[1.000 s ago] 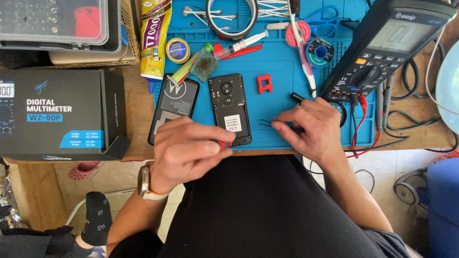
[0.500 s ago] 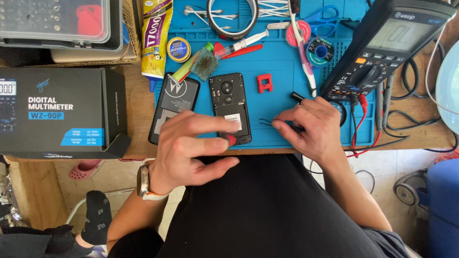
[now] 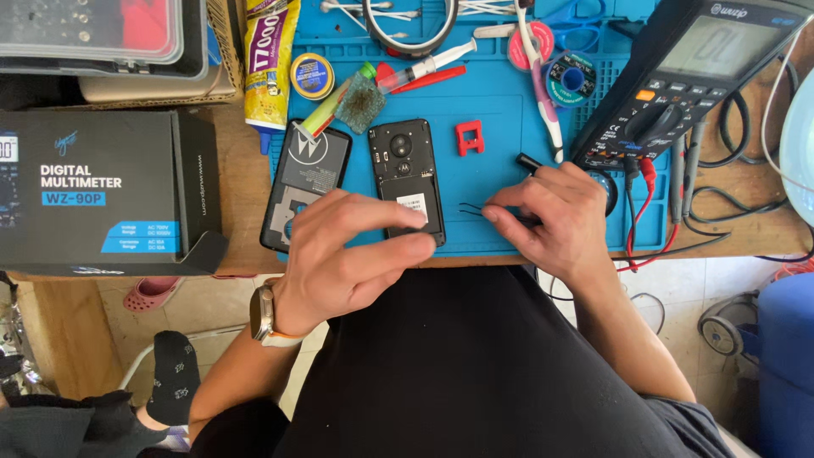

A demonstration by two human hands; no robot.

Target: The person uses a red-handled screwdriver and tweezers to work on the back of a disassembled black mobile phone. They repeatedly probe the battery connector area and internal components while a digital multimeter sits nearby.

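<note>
The left hand [image 3: 339, 254] covers the lower end of the open phone [image 3: 407, 174] and the bottom corner of the back cover [image 3: 301, 182]. The right hand [image 3: 551, 212] hides the handles of the tweezers [image 3: 471, 209]; only the two thin tips show. What the black stub [image 3: 527, 160] above its knuckles belongs to cannot be told. The top edge cuts off the multimeter [image 3: 687, 76], the glue tube [image 3: 270, 51], the tape ring [image 3: 410, 25] and the clear parts box [image 3: 93, 30]. The black box [image 3: 102, 195] runs off the left edge. The phone's inner parts are too small to make out
</note>
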